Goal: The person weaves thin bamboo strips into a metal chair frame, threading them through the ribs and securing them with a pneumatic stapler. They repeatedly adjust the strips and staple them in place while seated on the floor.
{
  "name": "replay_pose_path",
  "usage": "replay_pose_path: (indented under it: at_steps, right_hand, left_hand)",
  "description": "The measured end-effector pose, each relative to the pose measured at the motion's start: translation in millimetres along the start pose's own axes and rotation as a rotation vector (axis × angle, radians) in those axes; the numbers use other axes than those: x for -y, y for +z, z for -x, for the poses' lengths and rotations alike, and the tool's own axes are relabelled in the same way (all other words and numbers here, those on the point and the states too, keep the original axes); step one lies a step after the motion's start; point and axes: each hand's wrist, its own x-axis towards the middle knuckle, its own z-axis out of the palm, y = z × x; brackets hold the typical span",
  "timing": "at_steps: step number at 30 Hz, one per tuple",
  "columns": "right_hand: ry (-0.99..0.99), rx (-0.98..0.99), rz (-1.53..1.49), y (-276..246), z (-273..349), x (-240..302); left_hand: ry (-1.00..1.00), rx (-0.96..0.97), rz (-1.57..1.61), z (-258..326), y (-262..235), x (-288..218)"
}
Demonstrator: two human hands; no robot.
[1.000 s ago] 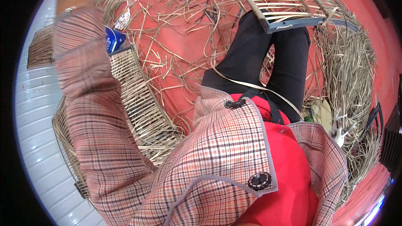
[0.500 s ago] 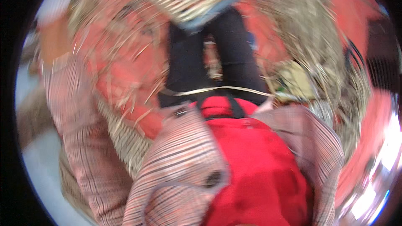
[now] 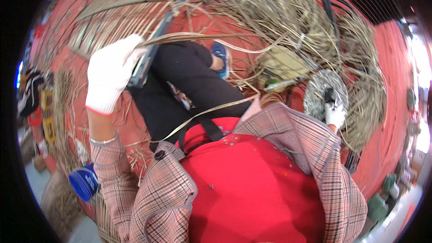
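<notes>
Being held by the gloved left hand [image 3: 111, 74] is the slatted frame [image 3: 120, 29], gripped at its dark bar's near end and stretched out beyond the fingers! Strips [image 3: 198, 35] are spread to that hand's right. Behind the gloved right hand's [image 3: 335, 114] fingers, a mottled disc [image 3: 316, 103] is seen; whether the black object [image 3: 331, 95] there is grasped can't be told.

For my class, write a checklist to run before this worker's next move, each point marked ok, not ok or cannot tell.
1. Left hand and right hand gloved: ok, both in white.
2. Left hand at the dark bar: ok.
3. Whether it grips the bar or the brown strips: cannot tell.
4. Lap free of loose material: not ok, a pale strip crosses the black trousers.
5. Right hand's grip on the black item: cannot tell.
</notes>
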Motion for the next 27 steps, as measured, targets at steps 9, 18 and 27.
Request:
replay_pose_path:
  at_steps: [9,18,27]
  right_hand:
    - [-1.766,-0.352,-0.849,-227.9,224.8,266.5]
    - [-1.816,0.266,-0.899,-218.7,173.0,313.9]
    - [-0.543,0.373,-1.475,-195.7,-197.8,237.9]
  left_hand:
    - [0.233,-0.022,-0.265,-9.7,-5.1,-46.3]
    - [-0.298,0.002,0.004,99.3,-84.8,94.6]
    - [-0.669,-0.291,-0.622,217.5,-230.1,219.8]
